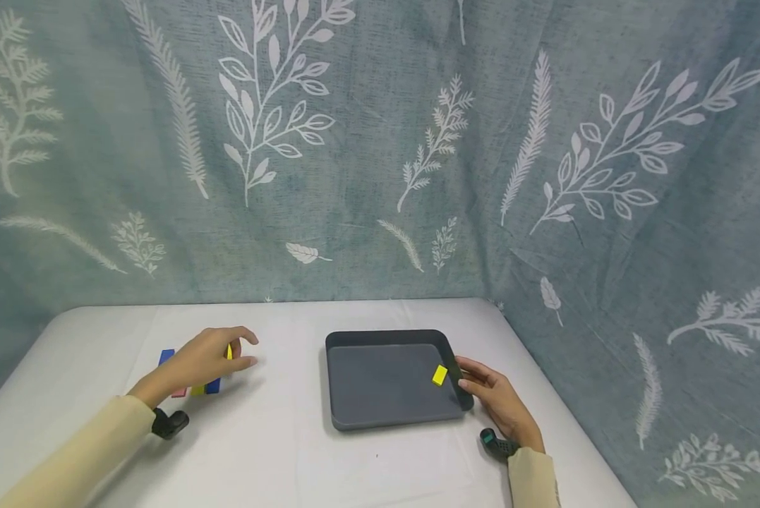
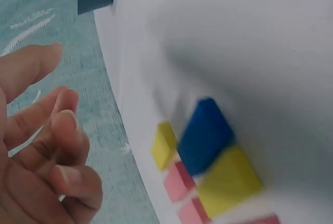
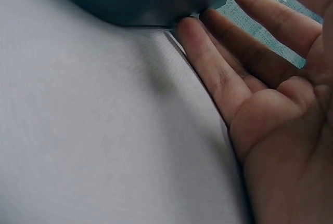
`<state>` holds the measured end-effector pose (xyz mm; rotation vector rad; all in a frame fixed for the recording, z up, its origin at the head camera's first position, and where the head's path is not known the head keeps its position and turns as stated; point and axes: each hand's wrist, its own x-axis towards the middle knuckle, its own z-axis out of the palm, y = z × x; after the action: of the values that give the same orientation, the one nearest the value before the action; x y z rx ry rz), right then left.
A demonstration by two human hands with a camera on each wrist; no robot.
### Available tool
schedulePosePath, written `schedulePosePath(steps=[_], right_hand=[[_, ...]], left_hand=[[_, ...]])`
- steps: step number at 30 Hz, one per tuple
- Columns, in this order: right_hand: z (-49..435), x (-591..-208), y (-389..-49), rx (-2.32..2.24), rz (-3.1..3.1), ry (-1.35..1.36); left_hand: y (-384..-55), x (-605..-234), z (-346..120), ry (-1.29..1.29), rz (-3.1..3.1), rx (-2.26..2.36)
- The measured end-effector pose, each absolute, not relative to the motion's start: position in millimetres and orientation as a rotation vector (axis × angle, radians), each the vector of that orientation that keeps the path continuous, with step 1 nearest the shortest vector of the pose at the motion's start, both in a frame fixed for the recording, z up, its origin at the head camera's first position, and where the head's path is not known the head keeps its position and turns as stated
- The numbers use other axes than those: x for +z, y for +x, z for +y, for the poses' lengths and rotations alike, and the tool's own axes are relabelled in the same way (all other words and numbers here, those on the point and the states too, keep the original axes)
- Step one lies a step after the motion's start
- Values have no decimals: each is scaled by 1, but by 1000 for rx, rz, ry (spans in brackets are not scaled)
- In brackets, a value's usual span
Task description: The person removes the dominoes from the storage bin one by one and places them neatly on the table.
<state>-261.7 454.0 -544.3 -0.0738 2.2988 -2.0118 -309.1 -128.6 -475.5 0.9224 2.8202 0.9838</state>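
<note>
My left hand (image 1: 204,358) hovers over a group of blocks at the left of the table, its thumb and fingers apart with nothing between them. Under it, partly hidden, are a blue block (image 2: 205,138), a larger yellow block (image 2: 229,182), a small yellow block (image 2: 164,146) and pink blocks (image 2: 178,181). My right hand (image 1: 497,398) holds the right wall of a dark grey tray (image 1: 386,384), thumb at the rim and fingers against the outside. One yellow block (image 1: 439,375) lies inside the tray near that wall.
A white cloth covers the table (image 1: 278,451). Behind it and along the right hangs a grey-green curtain (image 1: 367,155) with white leaf patterns. Each wrist wears a small black device, one on the left (image 1: 170,423) and one on the right (image 1: 497,444).
</note>
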Motion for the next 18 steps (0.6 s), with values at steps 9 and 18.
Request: schedulePosePath(steps=[9,18], right_hand=[[455,-545,-262,-2031,2269,-95],[454,-543,-260,-2024,2285,-87]], left_hand=[[-321,-474,-92,996,2786,1007],[-327,-469,-53,1125,2756,1020]])
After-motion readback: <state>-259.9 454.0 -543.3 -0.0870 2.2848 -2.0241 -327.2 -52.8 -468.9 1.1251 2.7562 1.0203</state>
